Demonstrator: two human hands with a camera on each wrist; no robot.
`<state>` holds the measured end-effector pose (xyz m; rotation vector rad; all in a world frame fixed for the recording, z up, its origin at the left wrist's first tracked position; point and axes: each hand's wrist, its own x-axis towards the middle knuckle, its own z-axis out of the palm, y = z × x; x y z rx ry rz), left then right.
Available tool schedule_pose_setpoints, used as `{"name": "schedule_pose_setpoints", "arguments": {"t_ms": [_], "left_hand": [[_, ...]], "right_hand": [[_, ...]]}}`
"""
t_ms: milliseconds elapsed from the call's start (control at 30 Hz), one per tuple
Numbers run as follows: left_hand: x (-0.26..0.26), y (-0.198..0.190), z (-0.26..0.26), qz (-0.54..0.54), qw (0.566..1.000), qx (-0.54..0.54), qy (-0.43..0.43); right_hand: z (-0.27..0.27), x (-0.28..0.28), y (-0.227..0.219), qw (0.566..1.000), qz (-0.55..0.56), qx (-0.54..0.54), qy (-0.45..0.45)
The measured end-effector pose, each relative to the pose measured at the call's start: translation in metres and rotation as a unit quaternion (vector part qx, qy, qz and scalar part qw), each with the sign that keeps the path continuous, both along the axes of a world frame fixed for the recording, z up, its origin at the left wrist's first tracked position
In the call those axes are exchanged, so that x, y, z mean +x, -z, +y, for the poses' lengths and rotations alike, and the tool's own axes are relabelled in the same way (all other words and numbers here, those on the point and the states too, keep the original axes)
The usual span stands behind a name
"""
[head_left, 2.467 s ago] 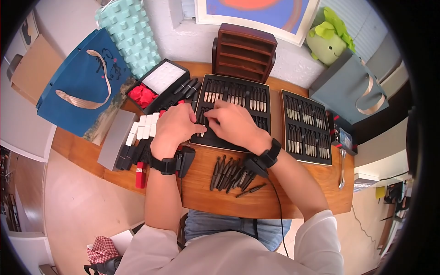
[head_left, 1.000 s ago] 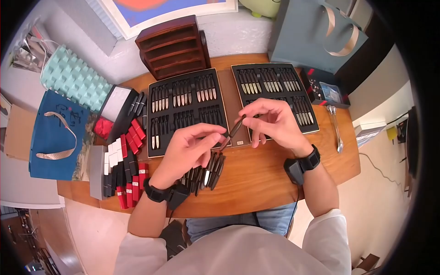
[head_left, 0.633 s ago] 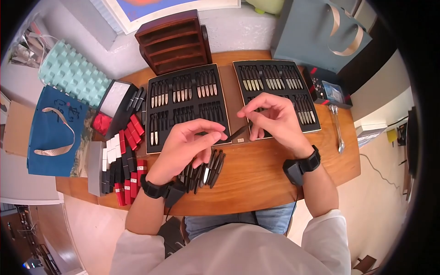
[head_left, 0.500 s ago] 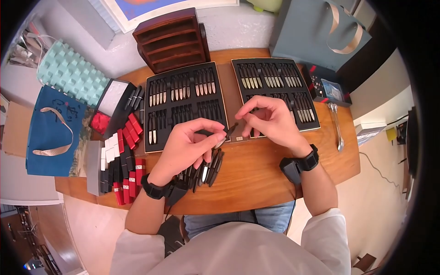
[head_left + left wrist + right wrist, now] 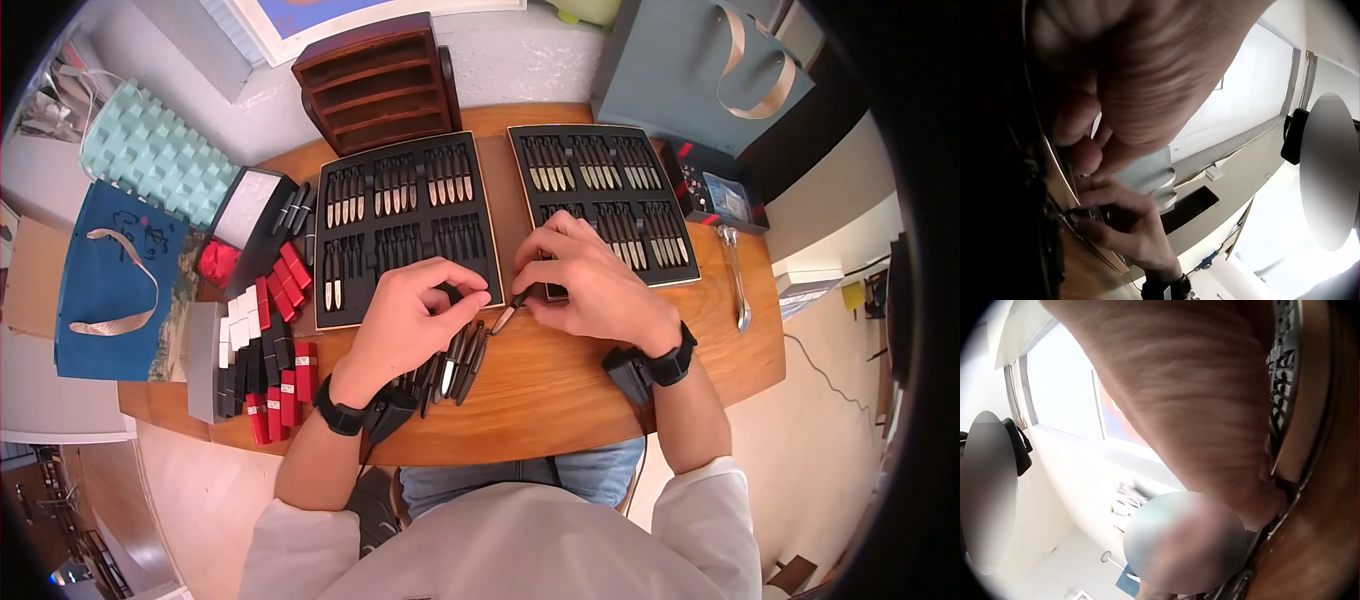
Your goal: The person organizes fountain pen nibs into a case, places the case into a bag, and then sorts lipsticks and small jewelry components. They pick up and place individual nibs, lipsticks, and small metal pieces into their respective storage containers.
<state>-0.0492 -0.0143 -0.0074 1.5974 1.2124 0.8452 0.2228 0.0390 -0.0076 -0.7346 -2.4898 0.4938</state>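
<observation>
A slim dark pen-like piece with a pale pointed end (image 5: 506, 319) slants down and left from my right hand (image 5: 597, 292), whose thumb and fingers pinch its dark end. Right beside it is my left hand (image 5: 402, 312), loosely curled, thumb and index tips close together, with nothing visible held. Below the left hand, a pile of similar dark pieces (image 5: 466, 366) lies on the table, partly hidden. Behind the hands stand a left black tray (image 5: 405, 222) and a right black tray (image 5: 590, 197), both holding rows of such pieces. The left wrist view shows the right hand (image 5: 1129, 231) beyond the left palm.
Red, white and black small boxes (image 5: 280, 275) crowd the left side, near a blue paper bag (image 5: 120, 285). A wooden shelf stand (image 5: 378, 90) is behind the left tray. Spoon-like metal utensils (image 5: 738, 280) lie at right, below a grey bag (image 5: 690, 80).
Both hands have come from the left tray to the table's middle front. The piece, lately at the left fingertips, is now in the right fingers. The head view has turned right.
</observation>
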Motion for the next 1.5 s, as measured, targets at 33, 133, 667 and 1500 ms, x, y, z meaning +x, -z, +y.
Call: {"name": "schedule_pose_setpoints", "arguments": {"t_ms": [33, 133, 667, 1500], "left_hand": [[0.000, 0.000, -0.001, -0.014, 1.000, -0.015, -0.002], [-0.001, -0.008, -0.001, -0.042, 0.997, -0.064, 0.007], [-0.006, -0.012, -0.002, -0.129, 0.981, -0.129, 0.063], [-0.087, -0.005, 0.029, 0.215, 0.900, 0.171, -0.340]], "right_hand": [[0.000, 0.000, -0.001, 1.000, 0.012, -0.003, -0.006], [0.001, 0.001, -0.009, 0.993, 0.071, -0.091, -0.017], [-0.009, -0.014, -0.010, 0.956, 0.248, -0.158, 0.007], [0.029, -0.109, -0.040, 0.892, 0.223, -0.392, 0.025]]}}
